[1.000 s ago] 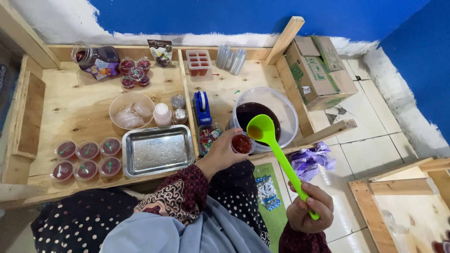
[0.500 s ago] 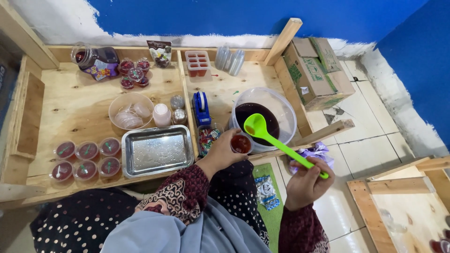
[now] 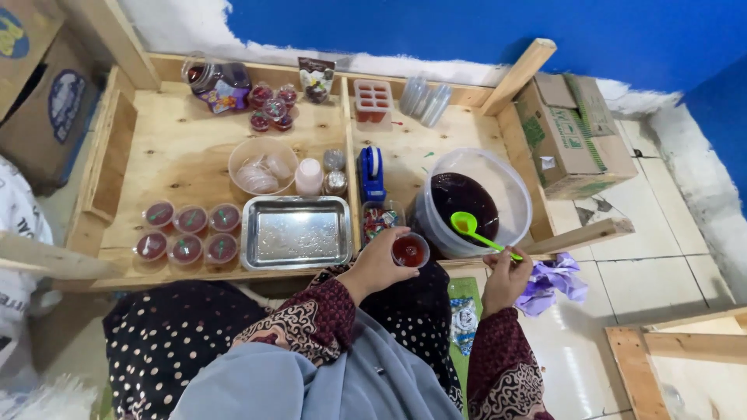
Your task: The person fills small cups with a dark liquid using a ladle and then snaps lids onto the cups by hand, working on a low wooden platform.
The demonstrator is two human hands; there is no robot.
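small cup held beside big tub, green ladle dipped in the dark liquid

left hand (image 3: 373, 264) grip closed round a small clear cup (image 3: 409, 250) of red liquid, kept upright just beside the tub (image 3: 506, 175) rim so the ladle reaches it. right hand (image 3: 504, 276) fingers pinched shut on the green ladle (image 3: 475, 230) handle end, bowl resting in the tub. six filled cups (image 3: 187, 233) sit left of the metal tray (image 3: 296, 232) on the wooden table (image 3: 179, 140).

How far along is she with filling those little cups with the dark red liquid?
Done: six filled cups sit lidded beside the metal tray, which is bare. In hand: the left hand holds a small cup holding red liquid, uncovered; the right hand holds the green ladle, its bowl over the liquid in the tub. Left: the tub still holds plenty.
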